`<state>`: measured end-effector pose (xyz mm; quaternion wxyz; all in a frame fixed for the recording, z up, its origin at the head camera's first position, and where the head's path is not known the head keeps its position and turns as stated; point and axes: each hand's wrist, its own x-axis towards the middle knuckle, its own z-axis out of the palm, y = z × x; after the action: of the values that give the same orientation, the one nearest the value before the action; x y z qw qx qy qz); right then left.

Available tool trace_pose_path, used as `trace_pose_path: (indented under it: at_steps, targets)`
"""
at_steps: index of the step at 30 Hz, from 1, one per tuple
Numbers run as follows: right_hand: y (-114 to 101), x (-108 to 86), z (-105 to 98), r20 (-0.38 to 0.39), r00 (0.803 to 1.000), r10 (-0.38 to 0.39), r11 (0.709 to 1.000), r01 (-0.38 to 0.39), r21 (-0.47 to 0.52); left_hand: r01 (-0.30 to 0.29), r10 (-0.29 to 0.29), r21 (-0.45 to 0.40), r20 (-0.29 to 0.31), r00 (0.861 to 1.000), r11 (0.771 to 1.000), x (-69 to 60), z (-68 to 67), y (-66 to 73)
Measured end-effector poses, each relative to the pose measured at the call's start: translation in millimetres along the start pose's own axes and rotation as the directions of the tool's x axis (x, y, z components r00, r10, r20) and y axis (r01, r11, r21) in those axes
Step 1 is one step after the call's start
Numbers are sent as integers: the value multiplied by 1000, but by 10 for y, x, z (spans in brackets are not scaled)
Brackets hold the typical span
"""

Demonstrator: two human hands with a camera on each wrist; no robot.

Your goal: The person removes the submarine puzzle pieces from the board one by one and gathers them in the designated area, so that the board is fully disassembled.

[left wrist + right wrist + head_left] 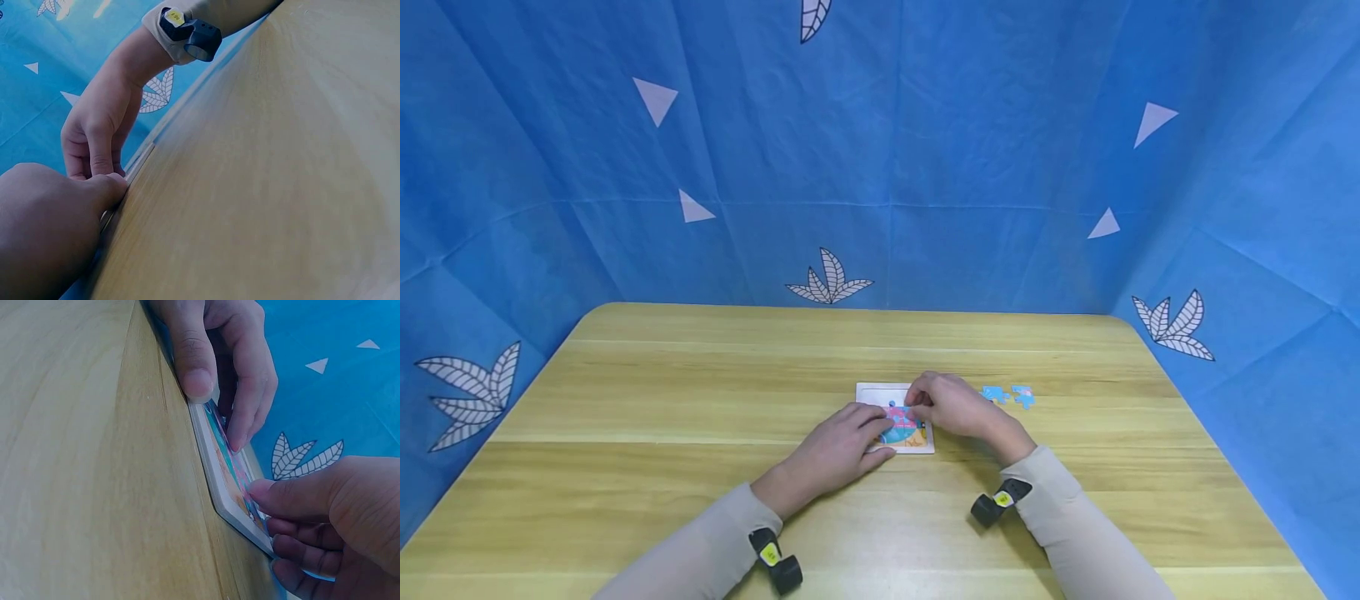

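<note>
A small jigsaw puzzle board [896,451] with a white border lies on the table. Pink, teal and sandy pieces fill its near part, while its far part shows bare white backing. My left hand [837,447] rests on the board's left side, its fingertips on the picture and its thumb at the near edge. From the right, my right hand [953,406] pinches at a pink puzzle piece [912,422] with thumb and forefinger; the piece is mostly covered. In the right wrist view the right thumb [294,495] touches the picture, the other fingers curling beside the board's edge.
Loose blue puzzle pieces [1023,397] lie just right of my right hand, one partly hidden behind it. The wooden table [700,375] extends around the board. A blue patterned curtain [970,167] hangs behind and along both sides.
</note>
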<state>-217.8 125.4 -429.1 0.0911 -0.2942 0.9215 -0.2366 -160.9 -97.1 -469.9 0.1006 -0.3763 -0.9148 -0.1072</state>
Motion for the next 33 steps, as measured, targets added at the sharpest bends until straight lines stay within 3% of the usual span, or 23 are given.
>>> trace_pose_path:
  at_steps: [11, 22, 33]
  targets:
    - [-34, -9, -10, 5, 999, -39, 999, 40, -19, -3, 3, 13, -22, 1000, 1000, 13, 9, -12]
    - [-47, -14, -2, -10, 1000, -26, 998, 26, -64, -3, 3, 9, -13, 1000, 1000, 14, 12, -13]
    - [-45, 16, 69, -28, 999, 36, 999, -36, -23, -5, 5, 8, -5, 1000, 1000, -3, 10, -7]
